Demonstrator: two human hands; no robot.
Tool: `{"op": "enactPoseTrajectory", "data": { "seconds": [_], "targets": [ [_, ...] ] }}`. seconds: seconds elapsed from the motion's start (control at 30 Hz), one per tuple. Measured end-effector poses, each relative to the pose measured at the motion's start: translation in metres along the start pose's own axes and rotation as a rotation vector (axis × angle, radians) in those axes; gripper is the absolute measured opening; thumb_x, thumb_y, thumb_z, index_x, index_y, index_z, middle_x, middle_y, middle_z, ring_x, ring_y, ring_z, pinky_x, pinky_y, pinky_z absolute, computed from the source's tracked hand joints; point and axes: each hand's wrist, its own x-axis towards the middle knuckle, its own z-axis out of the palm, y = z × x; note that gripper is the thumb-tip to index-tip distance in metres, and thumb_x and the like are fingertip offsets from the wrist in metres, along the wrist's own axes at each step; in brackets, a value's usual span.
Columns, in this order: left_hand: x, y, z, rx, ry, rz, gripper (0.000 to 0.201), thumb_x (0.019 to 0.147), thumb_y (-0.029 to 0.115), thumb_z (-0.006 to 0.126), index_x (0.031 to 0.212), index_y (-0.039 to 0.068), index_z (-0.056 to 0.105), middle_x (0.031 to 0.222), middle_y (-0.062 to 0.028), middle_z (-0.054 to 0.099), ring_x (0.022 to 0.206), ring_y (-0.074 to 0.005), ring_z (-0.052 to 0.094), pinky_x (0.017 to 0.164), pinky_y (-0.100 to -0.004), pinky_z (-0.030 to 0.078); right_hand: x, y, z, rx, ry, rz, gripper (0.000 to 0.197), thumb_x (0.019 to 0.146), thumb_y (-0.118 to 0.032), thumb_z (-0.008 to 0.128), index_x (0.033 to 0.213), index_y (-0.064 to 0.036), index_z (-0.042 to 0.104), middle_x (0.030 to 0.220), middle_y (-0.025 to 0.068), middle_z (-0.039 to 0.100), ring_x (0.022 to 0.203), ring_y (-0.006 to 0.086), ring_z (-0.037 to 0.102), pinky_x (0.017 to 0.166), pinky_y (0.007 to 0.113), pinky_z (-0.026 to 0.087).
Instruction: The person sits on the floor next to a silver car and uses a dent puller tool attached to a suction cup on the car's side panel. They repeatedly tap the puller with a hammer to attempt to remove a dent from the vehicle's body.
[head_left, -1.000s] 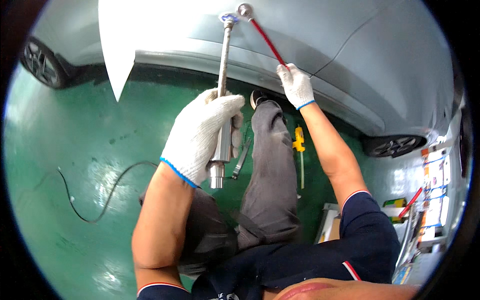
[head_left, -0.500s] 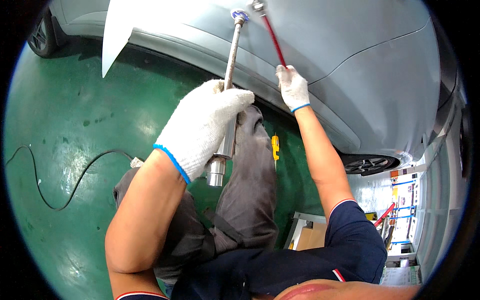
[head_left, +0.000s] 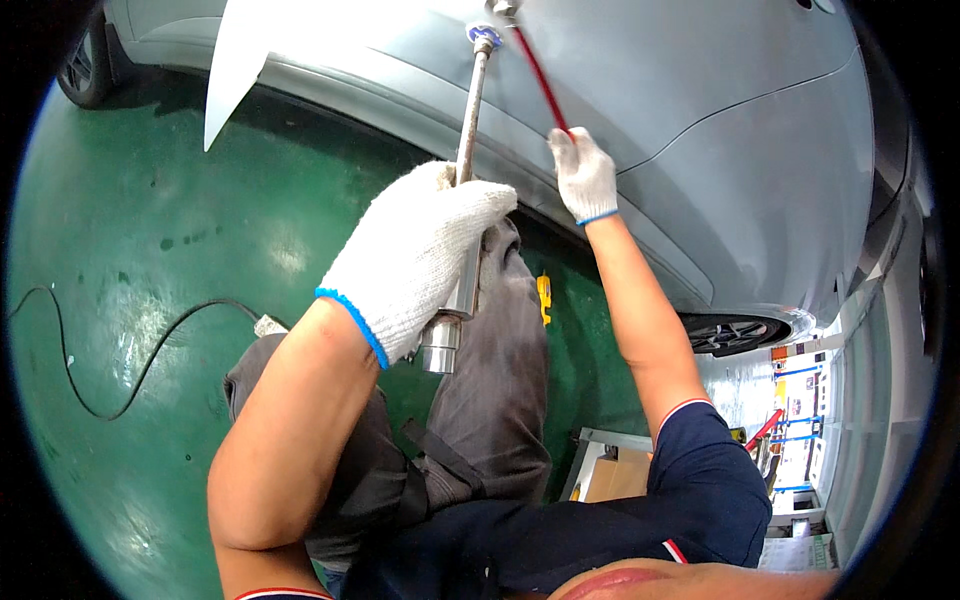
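My gloved left hand (head_left: pixel 415 260) is closed around the metal slide hammer (head_left: pixel 473 115), whose thin rod slants up to the grey car door (head_left: pixel 650 80). At the rod's far end, a blue pulling tab (head_left: pixel 484 36) sits against the door panel. The slide hammer's thick silver end (head_left: pixel 440 345) shows below my wrist. My gloved right hand (head_left: pixel 585 175) grips a red-handled hammer (head_left: pixel 540 80) near the handle's lower end. Its metal head is blurred and near the tab; whether it touches the door I cannot tell.
A yellow-handled tool (head_left: pixel 544 300) lies on the green floor (head_left: pixel 200 260) by my knee. A black cable (head_left: pixel 150 370) curves across the floor at left. Beside me at lower right stands a cart (head_left: pixel 610 440) holding a cardboard box. The car's wheel (head_left: pixel 735 335) is at right.
The hammer's head has shifted slightly up and left, close by the tab. My left hand and the slide hammer appear slightly farther right, still held against the door.
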Motion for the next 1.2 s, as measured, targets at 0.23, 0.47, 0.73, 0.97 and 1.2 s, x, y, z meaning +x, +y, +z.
{"op": "enactPoseTrajectory", "data": {
  "seconds": [0.23,0.47,0.73,0.97,1.2],
  "targets": [
    [0.001,-0.001,0.001,0.004,0.000,0.001,0.022,0.098,0.024,0.070,0.098,0.006,0.058,0.076,-0.0047,0.061,0.053,-0.0143,0.059,0.046,-0.0296,0.048,-0.003,0.006,0.008,0.058,0.083,-0.040,0.051,0.107,-0.057,0.055,0.098,-0.0082,0.066,0.067,0.0099,0.062,0.060,0.0271,0.067,0.060,0.040,0.053],
    [-0.001,0.000,0.000,0.025,0.024,-0.003,0.022,0.097,0.024,0.070,0.100,0.005,0.060,0.076,-0.0041,0.060,0.056,-0.0134,0.059,0.047,-0.0299,0.049,0.006,-0.027,-0.003,0.238,0.123,-0.057,0.052,0.106,-0.059,0.057,0.097,-0.0077,0.066,0.069,0.0167,0.062,0.064,0.0373,0.065,0.063,0.043,0.053],
    [-0.002,0.003,-0.003,0.053,0.031,-0.012,0.022,0.096,0.024,0.071,0.101,0.005,0.061,0.077,-0.0035,0.060,0.055,-0.0128,0.058,0.047,-0.0290,0.049,0.014,-0.031,0.005,0.178,0.039,0.000,0.053,0.104,-0.061,0.056,0.102,-0.0093,0.067,0.075,0.0214,0.068,0.077,0.0451,0.070,0.069,0.050,0.055],
    [-0.003,-0.002,-0.003,0.067,0.034,0.006,0.021,0.096,0.024,0.071,0.100,0.005,0.061,0.076,-0.0032,0.059,0.056,-0.0133,0.058,0.048,-0.0300,0.049,0.024,-0.020,-0.009,0.200,0.034,0.009,0.059,0.103,-0.067,0.053,0.100,-0.0095,0.067,0.075,0.0190,0.068,0.076,0.0455,0.069,0.067,0.050,0.054],
    [-0.001,0.005,-0.002,0.096,0.042,0.013,0.022,0.094,0.025,0.071,0.097,0.005,0.062,0.077,-0.0027,0.059,0.059,-0.0125,0.058,0.051,-0.0289,0.047,0.031,-0.029,-0.016,0.163,-0.048,0.062,0.063,0.102,-0.070,0.050,0.103,-0.0102,0.067,0.084,0.0208,0.070,0.085,0.0452,0.070,0.077,0.052,0.055]
  ]
}}
